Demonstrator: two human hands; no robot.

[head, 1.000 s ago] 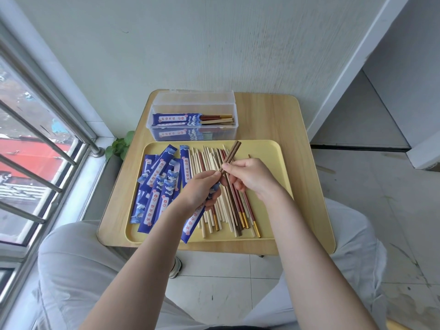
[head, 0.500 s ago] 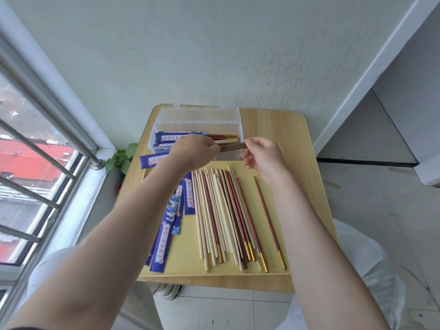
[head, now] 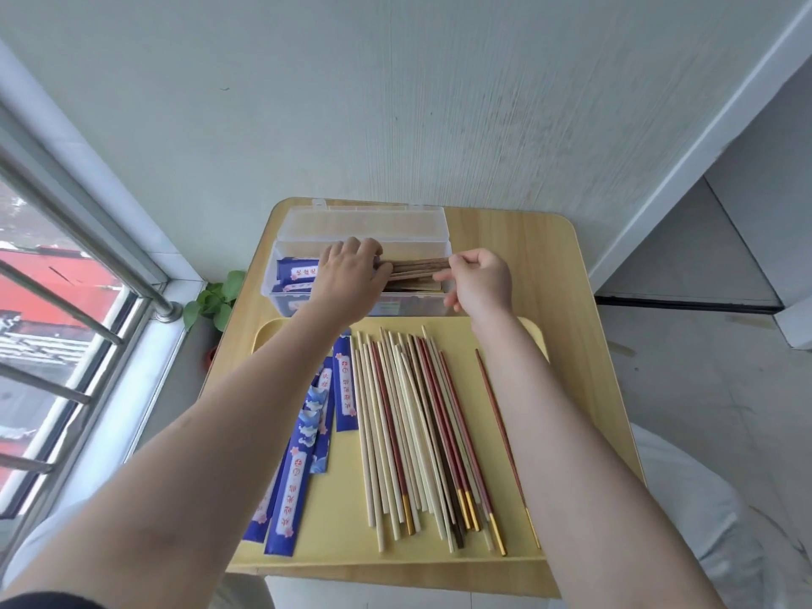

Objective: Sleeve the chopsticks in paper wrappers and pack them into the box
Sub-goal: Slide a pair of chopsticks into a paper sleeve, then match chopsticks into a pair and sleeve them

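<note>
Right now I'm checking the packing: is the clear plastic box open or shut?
Open: the clear plastic box has its lid tipped back toward the wall, and the left hand reaches inside.

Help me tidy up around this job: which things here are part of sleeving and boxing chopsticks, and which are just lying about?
Part of the job:
clear box
sleeved pair held by left hand and right hand
loose chopsticks
blue wrappers
yellow tray

Just lying about:
potted plant
window bars

Blue wave-print wrappers; cream, red gold-tipped chopsticks; yellow tray.
</note>
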